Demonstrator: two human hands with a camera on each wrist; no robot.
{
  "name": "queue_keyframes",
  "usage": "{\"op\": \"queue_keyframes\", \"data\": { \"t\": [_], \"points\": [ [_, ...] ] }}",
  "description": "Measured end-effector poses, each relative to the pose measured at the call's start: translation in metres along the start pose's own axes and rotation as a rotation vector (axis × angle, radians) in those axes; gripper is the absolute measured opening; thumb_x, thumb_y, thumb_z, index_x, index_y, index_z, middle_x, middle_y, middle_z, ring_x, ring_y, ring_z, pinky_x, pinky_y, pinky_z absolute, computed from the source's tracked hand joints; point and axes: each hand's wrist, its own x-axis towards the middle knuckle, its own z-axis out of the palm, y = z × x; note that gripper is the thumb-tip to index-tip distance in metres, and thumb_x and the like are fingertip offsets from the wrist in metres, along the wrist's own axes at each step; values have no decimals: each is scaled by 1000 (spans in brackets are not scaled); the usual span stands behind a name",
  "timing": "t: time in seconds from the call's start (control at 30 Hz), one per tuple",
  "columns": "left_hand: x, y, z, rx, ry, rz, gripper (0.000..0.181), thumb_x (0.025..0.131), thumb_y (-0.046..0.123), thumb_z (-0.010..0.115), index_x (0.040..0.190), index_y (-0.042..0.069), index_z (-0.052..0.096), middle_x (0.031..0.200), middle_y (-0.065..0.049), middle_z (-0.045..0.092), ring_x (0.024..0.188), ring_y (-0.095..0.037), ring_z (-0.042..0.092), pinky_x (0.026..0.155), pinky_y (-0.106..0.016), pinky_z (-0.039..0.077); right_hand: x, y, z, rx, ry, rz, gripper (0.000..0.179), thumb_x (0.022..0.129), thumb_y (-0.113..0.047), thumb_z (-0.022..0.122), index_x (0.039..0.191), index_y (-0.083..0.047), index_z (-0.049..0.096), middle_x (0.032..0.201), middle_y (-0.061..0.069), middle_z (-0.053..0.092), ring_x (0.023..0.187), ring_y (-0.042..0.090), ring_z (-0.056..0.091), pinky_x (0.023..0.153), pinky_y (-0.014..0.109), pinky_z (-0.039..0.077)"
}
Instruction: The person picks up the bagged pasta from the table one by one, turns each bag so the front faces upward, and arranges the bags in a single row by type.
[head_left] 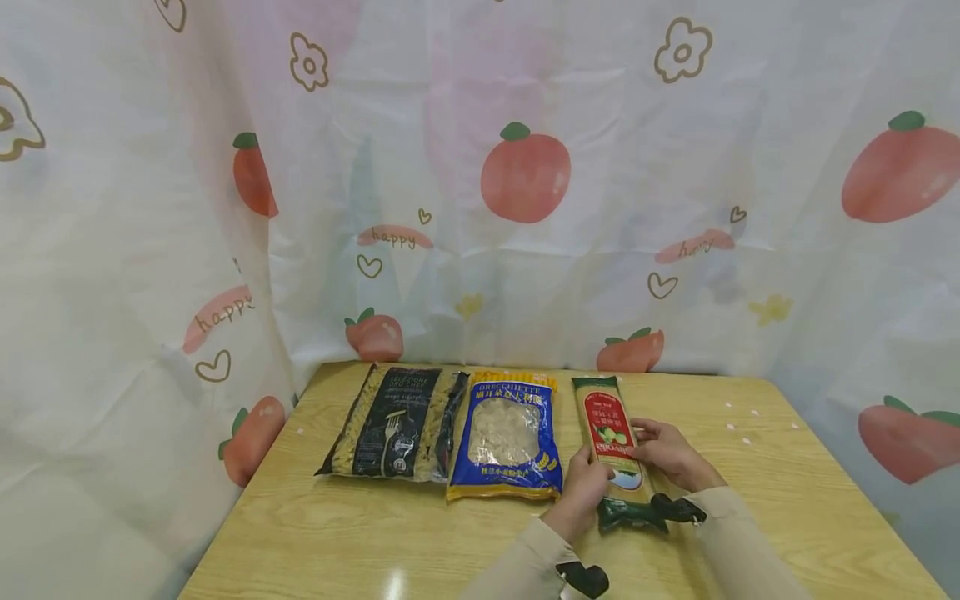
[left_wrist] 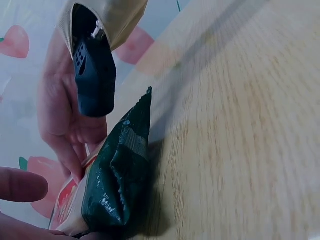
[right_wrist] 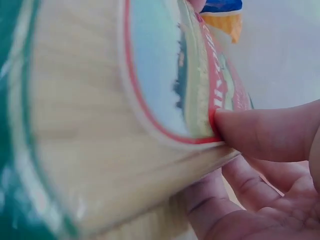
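A long pack of spaghetti (head_left: 618,454) with a red label and green ends lies lengthwise between my two hands, at the right of the row. My left hand (head_left: 581,492) holds its left edge, thumb toward the label. At the opposite edge, my right hand (head_left: 669,452) pinches the pack, with the thumb (right_wrist: 265,131) on the label and the fingers (right_wrist: 210,200) underneath. In the left wrist view, the green end (left_wrist: 120,165) is close over the wood, and the left fingers are mostly hidden.
Left of the spaghetti lies a blue and yellow bag of orecchiette (head_left: 506,433). Beside that is a black bag of pasta (head_left: 397,425) with clear sides. All are on a wooden table (head_left: 322,542). A printed curtain (head_left: 450,167) hangs behind and at both sides.
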Motion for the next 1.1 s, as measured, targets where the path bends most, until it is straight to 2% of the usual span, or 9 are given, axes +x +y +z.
{"op": "queue_keyframes", "data": {
  "t": [0.27, 0.37, 0.43, 0.53, 0.63, 0.73, 0.9, 1.0, 1.1],
  "points": [
    [-17, -10, 20, -255, -139, -113, 63, 76, -9, 53, 138, -1, 59, 117, -20, 72, 83, -12, 59, 68, -20, 42, -7, -2, -24, -70, -52, -7, 63, 88, 11, 62, 146, 19, 38, 122, 35, 63, 91, 16, 67, 73, 30, 60],
    [-25, -13, 26, -270, -192, -157, 62, 78, -8, 54, 139, 0, 58, 118, -18, 71, 88, -13, 59, 79, -25, 47, -13, -2, -33, -98, -76, -3, 60, 88, 11, 60, 144, 21, 39, 121, 34, 64, 92, 16, 67, 73, 30, 60],
    [-30, -14, 28, -256, -214, -200, 64, 81, -6, 56, 144, -3, 53, 123, -18, 69, 99, -19, 64, 95, -36, 51, -16, -2, -38, -136, -92, 3, 58, 88, 10, 59, 143, 22, 41, 121, 34, 65, 93, 17, 67, 73, 30, 59],
    [-35, -18, 30, -239, -271, -286, 66, 87, -1, 58, 151, -5, 43, 135, -19, 62, 111, -30, 67, 111, -52, 47, -19, -6, -44, -238, -94, 17, 56, 85, 9, 59, 138, 22, 48, 116, 30, 68, 91, 17, 66, 72, 31, 58],
    [-40, -22, 33, -202, -361, -362, 62, 93, 6, 58, 152, -2, 42, 148, -18, 50, 118, -34, 65, 115, -57, 42, -21, -13, -46, -334, -92, 22, 51, 79, 12, 60, 129, 18, 59, 110, 24, 72, 87, 18, 64, 69, 32, 57],
    [-45, -25, 37, -144, -469, -392, 56, 97, 13, 57, 151, 4, 45, 156, -14, 43, 122, -32, 63, 114, -56, 43, -24, -21, -46, -386, -100, -9, 45, 74, 16, 56, 118, 14, 67, 103, 20, 73, 83, 19, 62, 67, 33, 55],
    [-52, -23, 36, 39, -656, -397, 40, 104, 20, 55, 142, 6, 55, 148, -10, 59, 130, -35, 62, 114, -53, 45, -21, -29, -42, -429, -157, -97, 38, 77, 21, 46, 104, 10, 71, 90, 18, 72, 73, 19, 58, 61, 32, 50],
    [-56, -20, 29, 167, -745, -348, 35, 105, 22, 55, 137, 7, 62, 133, -10, 71, 122, -30, 68, 103, -41, 54, -17, -29, -37, -501, -141, -137, 36, 82, 21, 45, 98, 6, 73, 85, 14, 70, 70, 18, 54, 60, 32, 47],
    [-58, -15, 21, 260, -773, -254, 33, 102, 19, 59, 132, 7, 68, 122, -11, 76, 103, -17, 73, 82, -26, 56, -13, -27, -33, -645, -78, -173, 33, 82, 20, 46, 87, -1, 72, 78, 9, 65, 69, 18, 50, 67, 40, 44]
  ]
}}
